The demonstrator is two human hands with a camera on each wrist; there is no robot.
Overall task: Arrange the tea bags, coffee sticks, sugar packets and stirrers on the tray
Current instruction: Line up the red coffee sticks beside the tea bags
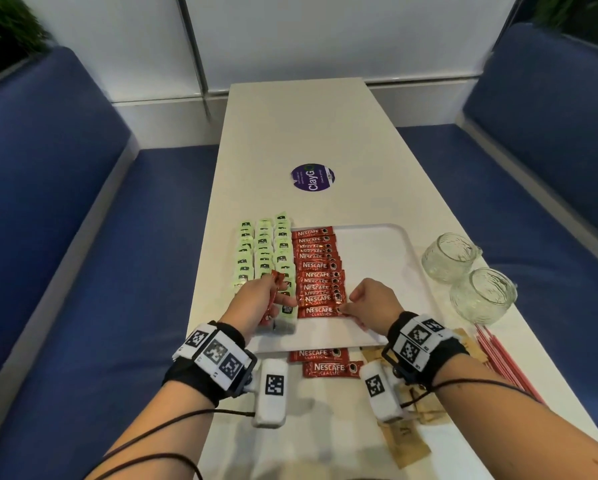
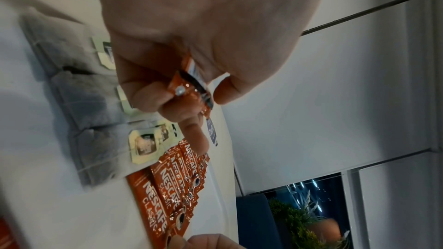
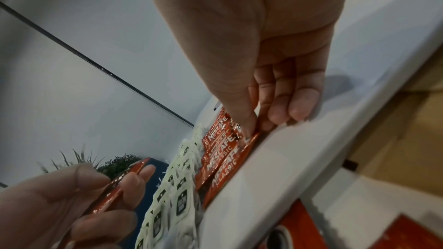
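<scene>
Pinching the nearest coffee stick [image 1: 320, 311] by its end with the right hand [image 1: 372, 301] at lower centre, squaring the tray [image 1: 399, 258] row, left hand [image 1: 261, 299] fingers curled around spare sticks [image 1: 273, 296], ready to feed next.

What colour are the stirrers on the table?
The stirrers are red, thin sticks lying at the table's right edge. The head view shows them best.

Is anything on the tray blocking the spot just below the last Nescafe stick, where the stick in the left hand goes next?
Nothing visible. The tray is bare there. The left hand holds its coffee stick; the right hand pinches the last stick.
</scene>
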